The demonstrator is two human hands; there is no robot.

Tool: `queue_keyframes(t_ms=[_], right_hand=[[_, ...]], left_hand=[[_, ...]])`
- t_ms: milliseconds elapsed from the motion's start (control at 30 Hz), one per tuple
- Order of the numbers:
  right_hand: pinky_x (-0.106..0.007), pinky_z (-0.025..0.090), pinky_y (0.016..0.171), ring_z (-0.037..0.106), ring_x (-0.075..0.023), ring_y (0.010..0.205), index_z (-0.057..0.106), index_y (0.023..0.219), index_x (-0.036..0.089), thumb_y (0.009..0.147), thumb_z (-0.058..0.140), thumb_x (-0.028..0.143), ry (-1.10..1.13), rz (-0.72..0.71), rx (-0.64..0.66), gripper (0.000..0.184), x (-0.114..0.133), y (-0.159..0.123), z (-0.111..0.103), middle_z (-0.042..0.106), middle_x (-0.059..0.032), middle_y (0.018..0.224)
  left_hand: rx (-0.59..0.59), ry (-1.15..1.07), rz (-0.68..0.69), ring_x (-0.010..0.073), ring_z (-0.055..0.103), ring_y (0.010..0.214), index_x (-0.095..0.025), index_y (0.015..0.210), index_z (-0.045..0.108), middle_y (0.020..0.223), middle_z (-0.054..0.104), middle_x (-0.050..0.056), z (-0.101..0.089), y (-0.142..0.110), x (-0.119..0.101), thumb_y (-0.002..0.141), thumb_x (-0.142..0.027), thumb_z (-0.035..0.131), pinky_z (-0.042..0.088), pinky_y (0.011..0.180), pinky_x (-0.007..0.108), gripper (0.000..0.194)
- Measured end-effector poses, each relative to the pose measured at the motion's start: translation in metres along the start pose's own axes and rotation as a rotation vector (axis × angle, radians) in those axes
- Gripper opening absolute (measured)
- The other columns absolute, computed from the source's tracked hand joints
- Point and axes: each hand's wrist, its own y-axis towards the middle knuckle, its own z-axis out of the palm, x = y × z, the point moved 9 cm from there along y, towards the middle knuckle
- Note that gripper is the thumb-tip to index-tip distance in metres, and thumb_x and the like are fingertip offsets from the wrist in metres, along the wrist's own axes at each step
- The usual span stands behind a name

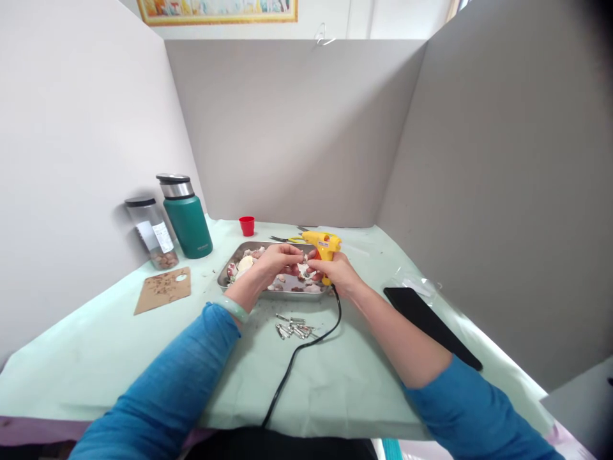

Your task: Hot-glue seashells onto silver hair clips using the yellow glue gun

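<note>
My right hand (336, 269) is wrapped round a yellow glue gun (322, 241), its nozzle pointing left. From its handle a black cord (306, 345) runs down over the front edge of the table. My left hand (280, 260) is beside it, fingers pinched together above the tray; whatever they hold is too small to make out. Under both hands lies a metal tray (287, 295) with several seashells (246, 263) in it. Closer to me, a small pile of metal hair clips (293, 327) rests on the table.
On the left stand a green bottle (188, 225), a clear jar (152, 233) and a piece of brown cardboard (164, 289). A red cup (247, 225) and yellow-handled pliers (286, 239) are behind the tray. At right lie a black flat object (428, 322) and clear plastic (414, 281).
</note>
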Motion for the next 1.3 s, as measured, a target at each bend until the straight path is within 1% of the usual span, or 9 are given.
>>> queue_keyframes(t_ms=[133,367,500,667,767,867,967,1167,1300], right_hand=[[-0.021,0.048,0.046,0.062,-0.0141,0.065,0.059,0.078,0.016,0.057,0.073,0.023,-0.016,-0.015,-0.010,0.026,-0.001,0.001,-0.002,0.061,0.0004,0.071],[-0.021,0.046,0.046,0.060,-0.0130,0.061,0.058,0.079,0.017,0.058,0.074,0.025,-0.011,-0.002,0.001,0.028,-0.002,0.000,0.000,0.060,0.0011,0.069],[-0.021,0.045,0.046,0.059,-0.0125,0.060,0.057,0.080,0.017,0.058,0.074,0.026,-0.008,-0.006,-0.011,0.029,-0.001,0.000,-0.001,0.060,0.0008,0.068],[-0.020,0.045,0.046,0.059,-0.0123,0.060,0.057,0.080,0.018,0.059,0.074,0.027,-0.012,-0.008,-0.006,0.028,-0.003,0.001,-0.001,0.059,0.0008,0.068],[-0.020,0.045,0.045,0.059,-0.0118,0.060,0.057,0.081,0.017,0.059,0.075,0.028,-0.009,-0.021,-0.005,0.030,-0.003,0.001,-0.001,0.059,0.0013,0.068],[-0.020,0.045,0.046,0.059,-0.0119,0.060,0.058,0.081,0.017,0.058,0.075,0.030,-0.009,-0.028,-0.002,0.031,-0.003,0.001,-0.001,0.059,0.0015,0.069],[-0.020,0.044,0.046,0.059,-0.0124,0.062,0.058,0.082,0.017,0.058,0.075,0.031,-0.019,-0.021,0.005,0.032,-0.002,0.001,-0.001,0.060,0.0010,0.069],[-0.020,0.044,0.045,0.056,-0.0115,0.060,0.057,0.081,0.018,0.059,0.074,0.030,-0.050,-0.022,0.007,0.030,0.001,-0.002,0.003,0.058,0.0019,0.068],[-0.021,0.044,0.044,0.056,-0.0111,0.057,0.056,0.082,0.019,0.061,0.072,0.029,-0.079,-0.041,0.012,0.028,0.001,-0.002,0.006,0.057,0.0024,0.068]], left_hand=[[0.005,-0.032,-0.005,0.0104,0.059,0.058,-0.012,0.079,0.066,0.072,0.061,0.003,-0.003,0.001,0.002,0.065,-0.028,0.079,0.051,0.062,0.027,0.025],[0.025,-0.025,-0.056,0.0101,0.059,0.059,-0.011,0.076,0.066,0.072,0.062,0.003,0.005,-0.001,0.003,0.061,-0.027,0.081,0.051,0.063,0.027,0.027],[0.057,-0.024,-0.044,0.0123,0.061,0.067,-0.012,0.075,0.064,0.075,0.063,0.004,0.007,-0.002,0.003,0.062,-0.028,0.080,0.051,0.066,0.027,0.026],[0.076,-0.074,-0.053,0.0140,0.064,0.066,-0.012,0.077,0.062,0.076,0.063,0.003,0.010,-0.002,0.004,0.064,-0.028,0.080,0.053,0.067,0.029,0.028],[0.087,-0.097,-0.063,0.0165,0.067,0.070,-0.011,0.077,0.061,0.076,0.065,0.005,0.011,-0.002,0.006,0.064,-0.029,0.081,0.054,0.069,0.029,0.030],[0.096,-0.092,-0.071,0.0187,0.068,0.073,-0.011,0.078,0.060,0.077,0.067,0.008,0.011,-0.001,0.009,0.064,-0.031,0.081,0.054,0.068,0.029,0.032],[0.102,-0.063,-0.071,0.0189,0.068,0.073,-0.011,0.079,0.060,0.077,0.068,0.009,0.010,0.000,0.011,0.065,-0.033,0.081,0.054,0.068,0.029,0.033],[0.056,0.049,-0.044,0.0188,0.067,0.072,-0.012,0.074,0.059,0.074,0.065,0.007,0.009,0.000,0.007,0.065,-0.032,0.080,0.056,0.068,0.033,0.030],[0.010,0.086,-0.029,0.0169,0.066,0.067,-0.013,0.070,0.057,0.068,0.061,0.004,0.010,-0.003,0.000,0.065,-0.028,0.079,0.055,0.065,0.032,0.027]])
